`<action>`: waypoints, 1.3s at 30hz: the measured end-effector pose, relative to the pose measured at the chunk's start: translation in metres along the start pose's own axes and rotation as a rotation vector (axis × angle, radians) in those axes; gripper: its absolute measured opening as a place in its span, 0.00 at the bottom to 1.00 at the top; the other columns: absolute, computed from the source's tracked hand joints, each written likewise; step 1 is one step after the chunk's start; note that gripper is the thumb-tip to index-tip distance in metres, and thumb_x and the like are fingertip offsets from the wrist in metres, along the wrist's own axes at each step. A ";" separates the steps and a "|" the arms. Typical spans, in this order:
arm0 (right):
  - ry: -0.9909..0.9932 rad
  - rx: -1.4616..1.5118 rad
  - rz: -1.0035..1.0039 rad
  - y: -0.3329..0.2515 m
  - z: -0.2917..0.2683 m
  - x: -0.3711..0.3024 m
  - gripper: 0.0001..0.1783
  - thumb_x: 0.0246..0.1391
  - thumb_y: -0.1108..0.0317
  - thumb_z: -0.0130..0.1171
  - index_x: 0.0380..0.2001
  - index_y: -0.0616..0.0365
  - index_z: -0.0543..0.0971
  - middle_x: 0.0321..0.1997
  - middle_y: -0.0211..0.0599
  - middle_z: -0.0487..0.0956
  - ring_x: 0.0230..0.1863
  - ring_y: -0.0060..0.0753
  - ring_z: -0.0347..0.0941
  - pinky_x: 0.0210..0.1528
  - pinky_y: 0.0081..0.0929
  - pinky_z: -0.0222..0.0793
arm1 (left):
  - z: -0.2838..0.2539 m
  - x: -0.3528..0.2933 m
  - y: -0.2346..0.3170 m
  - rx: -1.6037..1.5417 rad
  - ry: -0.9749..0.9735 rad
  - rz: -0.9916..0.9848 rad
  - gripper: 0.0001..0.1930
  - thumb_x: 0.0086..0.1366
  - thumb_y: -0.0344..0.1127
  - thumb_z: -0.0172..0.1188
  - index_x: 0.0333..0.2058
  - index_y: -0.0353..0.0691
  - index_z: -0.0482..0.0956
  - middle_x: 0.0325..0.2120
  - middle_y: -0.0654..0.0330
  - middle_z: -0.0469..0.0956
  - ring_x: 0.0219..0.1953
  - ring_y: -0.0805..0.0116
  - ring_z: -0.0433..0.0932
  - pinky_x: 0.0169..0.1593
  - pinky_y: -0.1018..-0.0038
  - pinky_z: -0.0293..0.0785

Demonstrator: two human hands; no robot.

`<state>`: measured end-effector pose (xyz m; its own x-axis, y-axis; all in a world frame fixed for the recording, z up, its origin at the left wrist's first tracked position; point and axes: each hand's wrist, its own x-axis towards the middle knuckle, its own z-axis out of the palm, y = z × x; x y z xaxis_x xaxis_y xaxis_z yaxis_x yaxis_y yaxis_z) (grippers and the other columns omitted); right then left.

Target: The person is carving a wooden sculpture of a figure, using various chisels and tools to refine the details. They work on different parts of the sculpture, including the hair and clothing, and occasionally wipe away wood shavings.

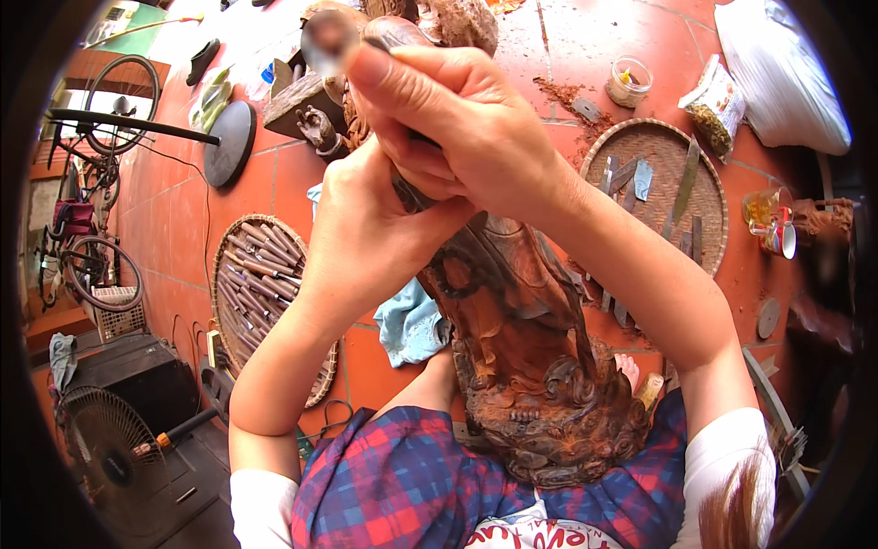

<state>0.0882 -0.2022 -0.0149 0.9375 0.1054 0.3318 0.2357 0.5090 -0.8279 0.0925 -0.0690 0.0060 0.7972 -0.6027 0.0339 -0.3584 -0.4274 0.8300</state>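
Observation:
A dark brown carved wooden statue [521, 311] leans between my legs, its ornate base [558, 421] on my lap and its upper end hidden behind my hands. My left hand [380, 229] wraps round the upper part of the statue, thumb across it. Just above, my right hand [466, 123] is closed, thumb pressed against bent fingers. A dark edge shows by that thumb, but what the fingers hold cannot be made out. A light blue cloth [412, 322] lies on the floor left of the statue.
At left a woven basket [219, 274] holds several wooden-handled tools; at right another basket [718, 220] carries flat metal tools. Beyond are a plastic tub [628, 82], a white sack [786, 78] and cups [776, 236]. A fan [114, 457] and round-based stand [230, 144] stand left.

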 end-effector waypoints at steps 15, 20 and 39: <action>0.002 0.067 0.071 -0.001 -0.001 0.003 0.24 0.67 0.51 0.50 0.21 0.55 0.70 0.13 0.22 0.63 0.09 0.11 0.51 0.10 0.15 0.44 | -0.003 -0.003 -0.004 0.027 -0.001 0.028 0.15 0.52 0.27 0.67 0.37 0.33 0.74 0.30 0.53 0.81 0.34 0.65 0.83 0.40 0.71 0.77; -0.046 0.146 0.014 -0.006 -0.003 -0.002 0.23 0.67 0.51 0.50 0.22 0.55 0.70 0.13 0.22 0.62 0.08 0.12 0.50 0.10 0.15 0.45 | -0.001 0.001 -0.003 0.040 0.034 0.132 0.19 0.51 0.29 0.67 0.41 0.34 0.71 0.29 0.48 0.80 0.34 0.48 0.82 0.39 0.65 0.77; -0.015 0.101 0.023 -0.047 -0.019 -0.012 0.24 0.73 0.50 0.33 0.28 0.55 0.67 0.16 0.24 0.57 0.10 0.15 0.44 0.10 0.16 0.42 | -0.035 -0.014 -0.001 -0.054 -0.012 0.124 0.25 0.60 0.30 0.67 0.55 0.34 0.71 0.47 0.54 0.81 0.49 0.72 0.79 0.52 0.74 0.74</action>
<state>0.0708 -0.2434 0.0110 0.9382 0.1306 0.3206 0.1864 0.5900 -0.7856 0.0982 -0.0367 0.0242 0.7425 -0.6566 0.1322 -0.4270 -0.3120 0.8488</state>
